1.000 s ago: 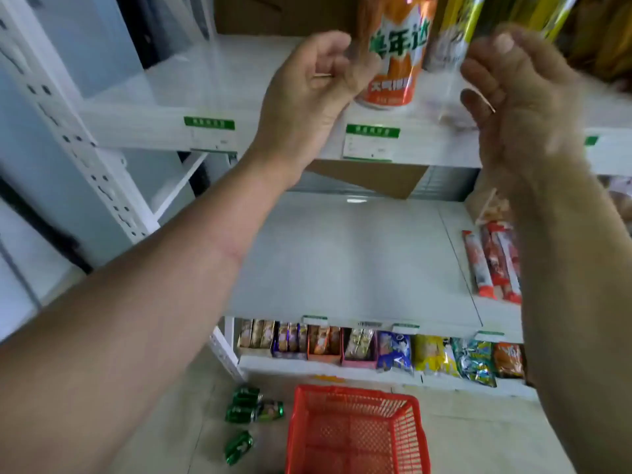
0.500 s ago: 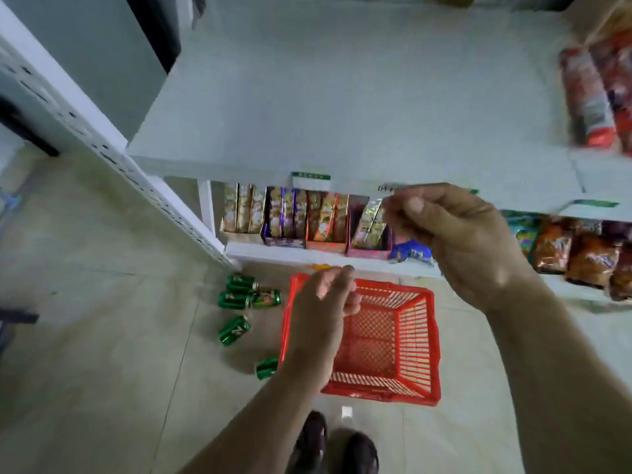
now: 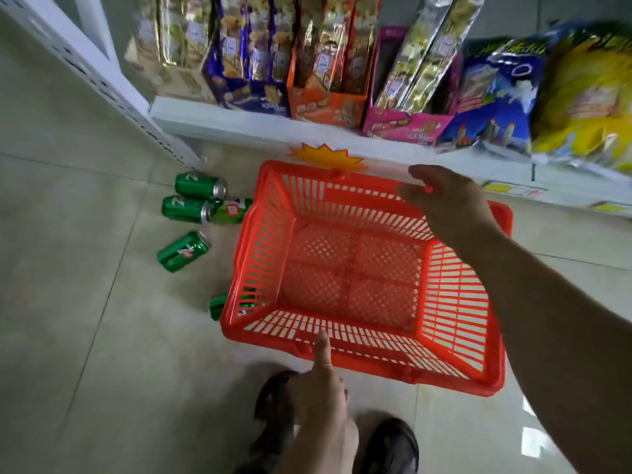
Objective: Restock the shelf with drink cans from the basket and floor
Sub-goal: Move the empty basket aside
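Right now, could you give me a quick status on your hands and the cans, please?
Left hand and right hand open over the red basket, holding nothing. Basket looks empty. Green cans lying on the floor beside it.

Basket [image 3: 260, 268] lay between both hands | cans [image 3: 191, 213] on floor [image 3: 68, 302], left of left hand [image 3: 325, 401] | shelf [image 3: 239, 126] beyond right hand [image 3: 451, 203]
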